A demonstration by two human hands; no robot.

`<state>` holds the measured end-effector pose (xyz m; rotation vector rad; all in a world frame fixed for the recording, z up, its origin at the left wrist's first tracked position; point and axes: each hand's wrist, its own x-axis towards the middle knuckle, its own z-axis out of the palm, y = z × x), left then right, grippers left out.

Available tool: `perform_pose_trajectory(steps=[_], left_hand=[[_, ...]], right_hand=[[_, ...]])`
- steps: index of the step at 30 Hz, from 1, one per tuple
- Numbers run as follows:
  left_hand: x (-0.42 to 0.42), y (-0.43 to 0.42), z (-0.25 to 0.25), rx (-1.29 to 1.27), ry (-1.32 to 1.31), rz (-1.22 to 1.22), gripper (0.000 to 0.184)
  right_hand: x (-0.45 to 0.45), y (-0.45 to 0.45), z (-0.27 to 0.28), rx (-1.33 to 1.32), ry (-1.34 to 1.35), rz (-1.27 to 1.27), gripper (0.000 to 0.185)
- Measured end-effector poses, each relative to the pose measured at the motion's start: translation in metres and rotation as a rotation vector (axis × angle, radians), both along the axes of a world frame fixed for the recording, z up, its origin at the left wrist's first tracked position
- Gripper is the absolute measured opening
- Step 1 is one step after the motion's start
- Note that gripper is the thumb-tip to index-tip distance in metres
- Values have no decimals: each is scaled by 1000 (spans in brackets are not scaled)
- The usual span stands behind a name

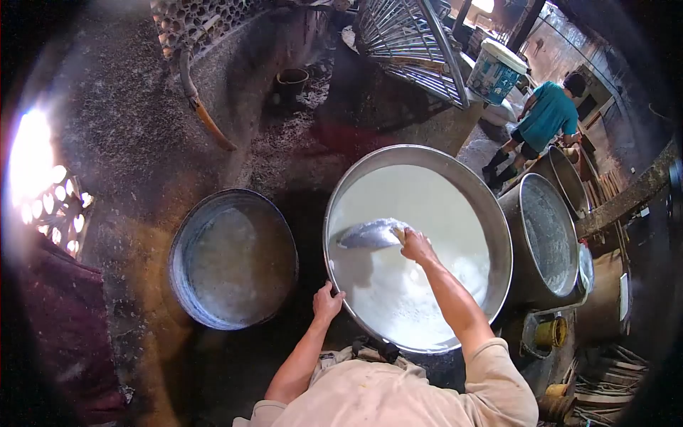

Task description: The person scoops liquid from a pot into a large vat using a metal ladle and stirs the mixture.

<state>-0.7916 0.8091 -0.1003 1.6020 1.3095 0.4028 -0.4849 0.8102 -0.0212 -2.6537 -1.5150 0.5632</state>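
A wide metal vat (501, 235) of white, milky liquid (398, 192) stands in front of me, with foam on its near side. My right hand (418, 247) is closed around the short handle of a large whitish-grey scoop (371, 233), held over the vat. Whether the scoop's lower edge dips into the liquid, I cannot tell. On the vat's near left rim rests my left hand (328, 302), its fingers curled over the edge. To the left is a second round pan (178, 285) with cloudy, greyish contents.
Another tall metal vat (525, 213) stands close on the right, with a yellow container (551, 333) below it. Firewood (612, 384) lies at lower right. Behind, a person in a teal shirt (551, 114) bends near a white-and-blue bucket (496, 72). A slatted rack (413, 46) is at the back.
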Motion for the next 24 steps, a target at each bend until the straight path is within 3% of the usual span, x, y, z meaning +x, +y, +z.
perform_pose_trajectory(steps=[2, 6, 12, 16, 19, 20, 24], left_hand=[[1, 1, 3, -7, 26, -3, 43], [3, -2, 10, 9, 124, 16, 47], [8, -3, 7, 25, 145, 27, 51], [12, -8, 6, 8, 141, 72, 48], [15, -13, 16, 34, 117, 102, 40], [16, -14, 12, 47, 115, 121, 45], [21, -24, 9, 43, 204, 157, 56]], right_hand=[[4, -14, -14, -102, 15, 6, 45], [16, -58, -40, -29, -8, 50, 42], [35, -131, -44, -201, 88, -116, 34], [59, -189, -59, -223, 59, -124, 39], [78, -229, -53, -305, 107, -161, 41], [71, -239, -21, -257, 96, -114, 39], [114, -296, -26, -163, 83, -141, 35]])
